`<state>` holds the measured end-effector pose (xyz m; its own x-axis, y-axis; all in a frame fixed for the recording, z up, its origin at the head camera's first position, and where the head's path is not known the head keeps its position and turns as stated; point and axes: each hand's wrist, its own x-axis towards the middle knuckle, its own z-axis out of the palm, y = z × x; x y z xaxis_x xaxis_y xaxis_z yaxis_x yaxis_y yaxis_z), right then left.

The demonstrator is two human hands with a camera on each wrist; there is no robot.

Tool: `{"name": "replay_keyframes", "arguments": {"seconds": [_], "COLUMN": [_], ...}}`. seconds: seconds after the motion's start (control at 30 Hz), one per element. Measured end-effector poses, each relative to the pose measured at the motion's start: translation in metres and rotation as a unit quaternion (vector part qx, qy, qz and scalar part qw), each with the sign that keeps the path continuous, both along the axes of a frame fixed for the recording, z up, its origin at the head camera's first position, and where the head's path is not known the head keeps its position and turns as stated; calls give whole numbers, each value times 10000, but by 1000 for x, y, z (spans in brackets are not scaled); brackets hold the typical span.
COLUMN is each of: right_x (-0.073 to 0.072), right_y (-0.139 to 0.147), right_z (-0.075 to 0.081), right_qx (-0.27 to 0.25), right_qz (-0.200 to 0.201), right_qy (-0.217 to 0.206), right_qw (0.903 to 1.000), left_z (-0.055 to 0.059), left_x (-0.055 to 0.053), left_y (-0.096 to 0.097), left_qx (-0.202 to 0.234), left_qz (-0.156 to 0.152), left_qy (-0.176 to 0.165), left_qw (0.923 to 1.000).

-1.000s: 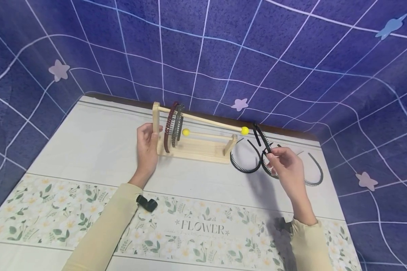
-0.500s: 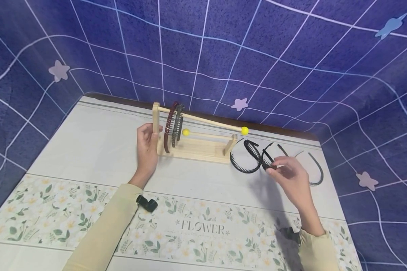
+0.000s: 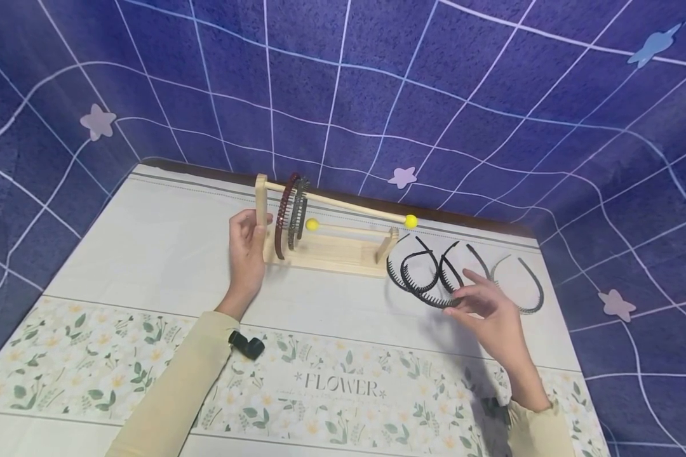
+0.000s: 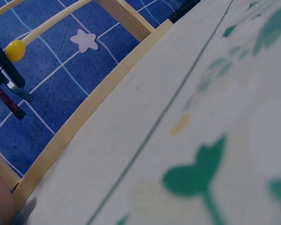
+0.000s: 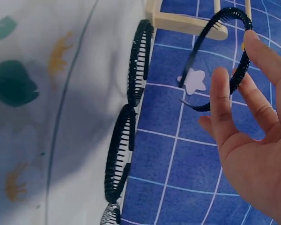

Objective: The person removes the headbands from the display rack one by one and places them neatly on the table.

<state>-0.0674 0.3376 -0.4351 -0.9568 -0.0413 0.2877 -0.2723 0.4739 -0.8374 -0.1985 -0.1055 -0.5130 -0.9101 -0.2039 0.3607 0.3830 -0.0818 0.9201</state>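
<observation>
My left hand grips the left upright of a wooden stand with two horizontal rods tipped by yellow balls. On the upper rod, near that upright, hang a dark red toothed headband, a grey headband and a short-looking black one. Right of the stand, my right hand pinches a black toothed headband between thumb and fingers, its arc turned toward the stand. In the right wrist view the band stands away from the table, its open ends pointing left.
Beneath and beside the held band lie more black headbands on the table, and a grey headband lies farther right. A white cloth with a floral strip covers the table. Behind rises a blue gridded backdrop with star shapes.
My right hand has lowered and drawn slightly to the right, turning the black headband from upright beside the stand to a flatter, wider-showing loop. The left hand keeps its grip on the stand.
</observation>
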Motion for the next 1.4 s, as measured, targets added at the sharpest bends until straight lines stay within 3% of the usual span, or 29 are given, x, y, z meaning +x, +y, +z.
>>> {"name": "replay_keyframes", "arguments": {"seconds": [0.57, 0.9, 1.4], "right_x": [11, 21, 37], "right_y": [5, 6, 6], "right_z": [-19, -30, -35], "right_qx": [-71, 742, 1432], "right_qz": [359, 744, 1030], "right_qy": [15, -50, -194], "right_qw": [9993, 9945, 9841], "left_z": [1, -1, -1], "left_x": [1, 1, 0], "left_y": [-1, -1, 0], "left_qx": [-6, -26, -69], "left_qz": [-29, 10, 7], "left_qy": [18, 13, 34], "left_qw": [10000, 10000, 10000]}}
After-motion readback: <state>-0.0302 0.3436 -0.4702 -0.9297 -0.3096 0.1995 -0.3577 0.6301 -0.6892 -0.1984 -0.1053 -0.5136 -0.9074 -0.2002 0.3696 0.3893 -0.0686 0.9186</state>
